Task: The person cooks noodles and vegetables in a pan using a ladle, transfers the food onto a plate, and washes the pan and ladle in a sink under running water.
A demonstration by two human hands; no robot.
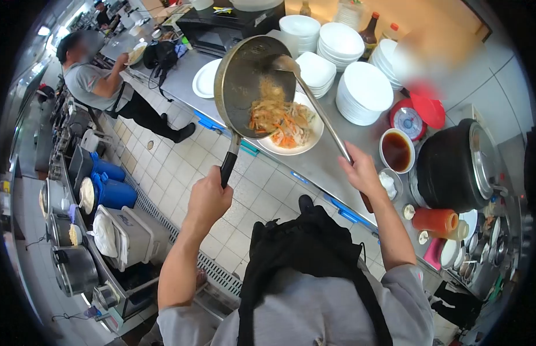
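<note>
My left hand [209, 195] is closed around the black handle of a frying pan [230, 86]. The pan is tipped over a white plate [314, 138] on the steel counter. Stir-fried noodles with shredded carrot [282, 122] lie partly on the plate and partly at the pan's lower edge. My right hand [360, 170] grips a long-handled metal ladle [320, 106], with its head inside the pan near the far rim. Part of the plate is hidden behind the pan.
Stacked white plates [365, 92] and bowls [340, 43] line the steel counter's back. To the right stand a red kitchen scale [407, 121], a bowl of brown sauce [396, 151] and a large black pot [452, 167]. Another person [98, 86] stands at the left, holding a plate.
</note>
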